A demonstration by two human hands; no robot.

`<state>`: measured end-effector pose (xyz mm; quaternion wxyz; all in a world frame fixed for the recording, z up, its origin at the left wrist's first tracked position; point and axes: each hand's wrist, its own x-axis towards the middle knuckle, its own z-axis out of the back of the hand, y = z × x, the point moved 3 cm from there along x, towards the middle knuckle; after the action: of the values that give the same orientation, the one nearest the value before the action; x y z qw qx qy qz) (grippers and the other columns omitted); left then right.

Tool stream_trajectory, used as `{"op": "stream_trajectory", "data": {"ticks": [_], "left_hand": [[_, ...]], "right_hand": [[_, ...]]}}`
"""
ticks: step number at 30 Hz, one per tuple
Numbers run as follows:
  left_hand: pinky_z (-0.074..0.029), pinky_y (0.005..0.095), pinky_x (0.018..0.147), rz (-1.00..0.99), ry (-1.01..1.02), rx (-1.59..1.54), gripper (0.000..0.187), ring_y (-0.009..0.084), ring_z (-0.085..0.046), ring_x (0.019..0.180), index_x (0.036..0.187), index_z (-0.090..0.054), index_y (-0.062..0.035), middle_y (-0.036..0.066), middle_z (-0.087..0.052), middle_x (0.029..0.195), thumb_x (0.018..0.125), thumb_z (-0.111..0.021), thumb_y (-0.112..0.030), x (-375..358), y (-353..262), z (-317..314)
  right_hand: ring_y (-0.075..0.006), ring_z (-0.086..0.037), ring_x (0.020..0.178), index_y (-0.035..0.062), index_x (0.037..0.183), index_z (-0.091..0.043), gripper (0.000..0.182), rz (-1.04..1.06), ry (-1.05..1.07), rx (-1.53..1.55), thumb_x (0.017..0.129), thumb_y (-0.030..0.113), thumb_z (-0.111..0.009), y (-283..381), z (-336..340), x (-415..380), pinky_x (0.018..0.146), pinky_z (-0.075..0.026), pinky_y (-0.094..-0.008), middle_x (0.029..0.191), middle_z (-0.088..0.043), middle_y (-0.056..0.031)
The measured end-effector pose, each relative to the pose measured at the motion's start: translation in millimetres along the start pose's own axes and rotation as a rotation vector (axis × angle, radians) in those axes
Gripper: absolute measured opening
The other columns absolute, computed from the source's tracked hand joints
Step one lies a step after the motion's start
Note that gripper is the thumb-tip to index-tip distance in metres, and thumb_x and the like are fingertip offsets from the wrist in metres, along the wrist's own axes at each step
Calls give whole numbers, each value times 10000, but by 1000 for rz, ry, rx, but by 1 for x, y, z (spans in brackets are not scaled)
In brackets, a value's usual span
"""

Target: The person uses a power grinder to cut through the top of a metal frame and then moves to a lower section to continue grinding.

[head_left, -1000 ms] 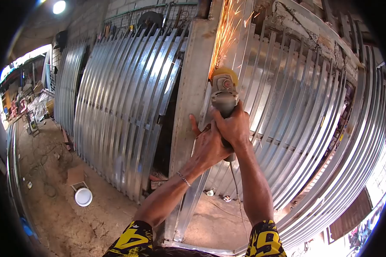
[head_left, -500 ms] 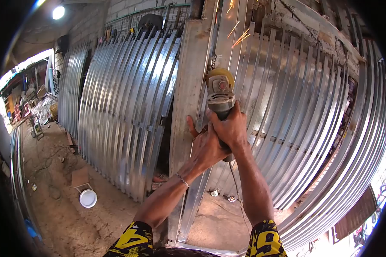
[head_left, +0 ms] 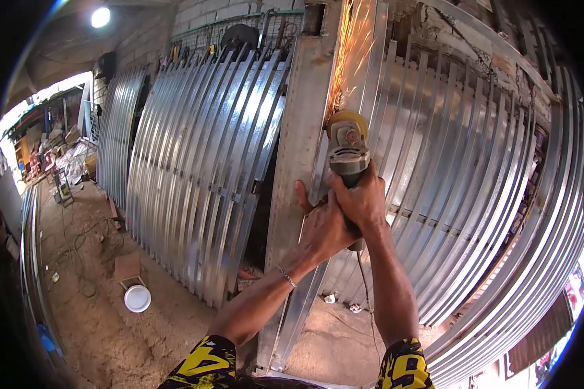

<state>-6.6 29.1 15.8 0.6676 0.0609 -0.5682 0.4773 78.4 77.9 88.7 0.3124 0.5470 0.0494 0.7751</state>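
An angle grinder point(head_left: 349, 152) points upward, its yellow-edged disc guard point(head_left: 348, 118) close to a tall metal post point(head_left: 305, 110). Orange sparks point(head_left: 353, 52) stream up from the disc along the seam of the post. My right hand point(head_left: 365, 202) is closed around the grinder's body just below its head. Lower down, my left hand point(head_left: 328, 225) grips the body too, crossing under the right, with one digit stuck out against the post. Most of the left fingers are hidden. A power cord point(head_left: 365, 279) hangs from the tool's lower end.
Slatted metal panels point(head_left: 194, 168) lean at the left, and another slatted panel point(head_left: 448, 188) stands on the right. On the dirt floor sit a white bucket lid or round container point(head_left: 137, 299) and a brown board point(head_left: 127, 266). Long metal bars point(head_left: 29, 259) lie at far left.
The sparks have grown from a few streaks to a dense stream. The grinder, both hands and the surroundings appear shifted slightly right and down in view. Both hands keep their hold.
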Motion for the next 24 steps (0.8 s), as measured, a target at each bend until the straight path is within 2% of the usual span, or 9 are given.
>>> {"op": "stream_trajectory", "data": {"ticks": [6,15,16,18,20,21,23,24], "left_hand": [[-532,485,955,-15,-25,18,905,450,-712,964,1315,-401,165,307,-708,1016,725,-890,-318,-1,6,-4],[-439,493,1097,-149,-124,119,942,442,-720,986,1344,-375,156,311,-715,1025,732,-885,-345,-5,-1,3],[-271,537,1165,-72,-75,76,964,425,-707,1051,1388,-367,133,288,-721,1065,730,-889,-342,-6,2,3],[-103,581,1233,5,-32,35,988,408,-693,1116,1431,-360,109,266,-728,1105,728,-892,-339,-6,4,2],[33,622,1222,-13,-48,85,1005,393,-717,1070,1452,-311,115,235,-755,1017,753,-867,-347,-5,2,5],[33,622,1222,-13,-52,88,1005,393,-717,1070,1452,-311,115,235,-755,1017,753,-867,-347,-4,2,7],[126,635,1199,-51,-43,117,1033,386,-730,1040,1464,-269,126,210,-767,965,761,-852,-356,-4,1,8],[126,635,1199,-52,-42,118,1033,386,-730,1040,1464,-269,126,210,-767,965,761,-852,-356,-3,2,8]], "right_hand": [[-486,-726,828,-120,1092,-544,660,13,4,60,804,425,-778,2,2,0,749,-610,-496,837,-715,-316],[-489,-724,848,-106,1167,-530,689,22,-7,63,805,424,-782,3,-2,-3,761,-607,-503,863,-719,-319],[-492,-722,855,-109,1169,-532,690,-3,-5,62,809,425,-780,3,-2,-4,763,-605,-506,872,-719,-322],[-494,-721,862,-112,1172,-533,692,-22,-2,62,812,427,-778,3,-2,-5,766,-603,-509,882,-719,-325],[-497,-719,874,-115,1171,-537,694,-36,-8,82,816,431,-775,3,-3,-4,772,-601,-512,894,-717,-331],[-497,-719,874,-115,1171,-537,694,-31,-7,84,816,431,-775,4,-4,-3,772,-601,-512,894,-717,-331],[-461,-731,945,-78,1171,-596,620,-78,-20,68,808,392,-775,2,-5,-5,813,-604,-470,950,-736,-300],[-461,-731,945,-78,1171,-596,620,-79,-21,69,808,392,-775,2,-5,-4,813,-604,-470,950,-736,-300]]}}
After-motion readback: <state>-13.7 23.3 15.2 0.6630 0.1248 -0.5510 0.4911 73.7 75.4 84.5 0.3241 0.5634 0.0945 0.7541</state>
